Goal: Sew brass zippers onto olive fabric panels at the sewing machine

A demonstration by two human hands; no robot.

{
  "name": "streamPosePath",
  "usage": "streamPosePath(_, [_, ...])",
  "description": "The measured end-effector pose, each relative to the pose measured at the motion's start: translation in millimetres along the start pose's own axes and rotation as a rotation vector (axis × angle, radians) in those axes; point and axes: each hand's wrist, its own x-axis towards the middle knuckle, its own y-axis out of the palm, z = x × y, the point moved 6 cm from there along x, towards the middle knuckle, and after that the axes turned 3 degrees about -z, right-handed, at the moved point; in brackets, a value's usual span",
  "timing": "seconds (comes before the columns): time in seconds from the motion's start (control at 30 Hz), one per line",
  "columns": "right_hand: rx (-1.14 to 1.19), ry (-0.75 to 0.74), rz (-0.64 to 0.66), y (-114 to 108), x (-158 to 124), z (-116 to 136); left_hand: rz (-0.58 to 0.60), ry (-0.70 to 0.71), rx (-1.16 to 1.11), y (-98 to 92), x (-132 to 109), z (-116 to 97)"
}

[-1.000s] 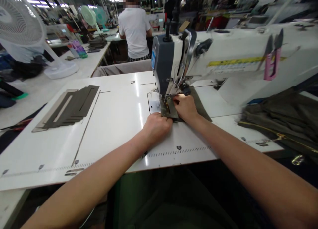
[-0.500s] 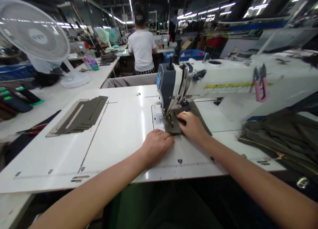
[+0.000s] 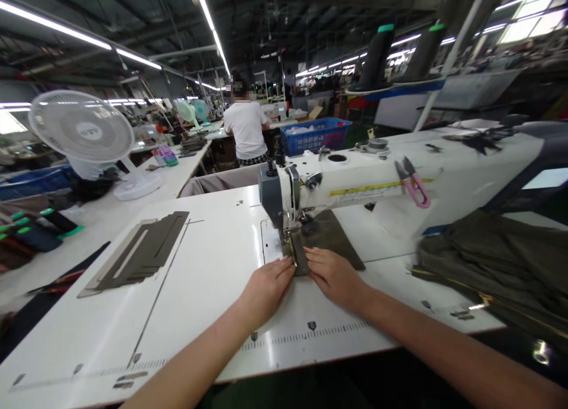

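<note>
A dark olive fabric piece (image 3: 339, 240) lies under the needle end of the white sewing machine (image 3: 368, 187), spreading out to the right behind my right hand. My left hand (image 3: 266, 287) rests flat on the table, its fingertips touching the near left edge of the fabric by the presser foot (image 3: 290, 246). On the other side, my right hand (image 3: 335, 276) lies with fingers stretched out over the fabric, just right of the foot. The needle tip is too small to make out. Pink-handled thread snips (image 3: 415, 187) hang on the machine arm.
Overlapping olive fabric pieces (image 3: 148, 252) lie on the left of the white table (image 3: 213, 267). A bundled dark garment (image 3: 488, 261) is at the right. A white fan (image 3: 86, 128) and thread cones (image 3: 33, 231) stand left. Ahead are a person (image 3: 247, 128) and a blue crate (image 3: 317, 135).
My right hand has gone from curled fingers to lying flatter, nearer the front edge of the fabric. My left fingertips have come up beside the foot. The camera view has tilted upward.
</note>
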Motion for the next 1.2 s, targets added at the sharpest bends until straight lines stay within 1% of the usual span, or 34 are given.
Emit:
streamPosePath(0.1, [0.015, -0.003, -0.005, 0.0, 0.2, -0.9, 0.022, 0.093, 0.103, -0.7, 3.6, -4.4])
streamPosePath(0.2, [0.021, 0.002, -0.002, 0.6, 0.7, -2.6, 0.067, 0.157, 0.136, -1.2, 7.4, -6.5])
streamPosePath(0.37, [0.03, 0.002, 0.009, -1.0, 2.4, -5.5, 0.113, 0.127, 0.138, -2.1, 12.3, -4.5])
streamPosePath(0.5, [0.043, 0.013, 0.041, -1.8, 3.9, -8.7, 0.14, 0.123, 0.137, 0.7, 14.4, -2.9])
streamPosePath(0.9, [0.048, 0.036, 0.039, 4.0, 13.9, -23.6, 0.075, 0.104, 0.133, 5.1, 25.1, 8.8])
streamPosePath(1.0, [0.06, 0.062, 0.052, 5.0, 18.1, -27.5, 0.041, 0.047, 0.117, 5.8, 25.9, 14.1])
streamPosePath(1.13, [0.073, 0.076, 0.031, 6.7, 22.7, -31.2, -0.024, -0.059, 0.116, 7.8, 24.6, 22.1])
streamPosePath(1.2, [0.067, 0.078, 0.022, 8.2, 25.3, -33.1, -0.036, -0.086, 0.118, 10.2, 24.4, 25.8])
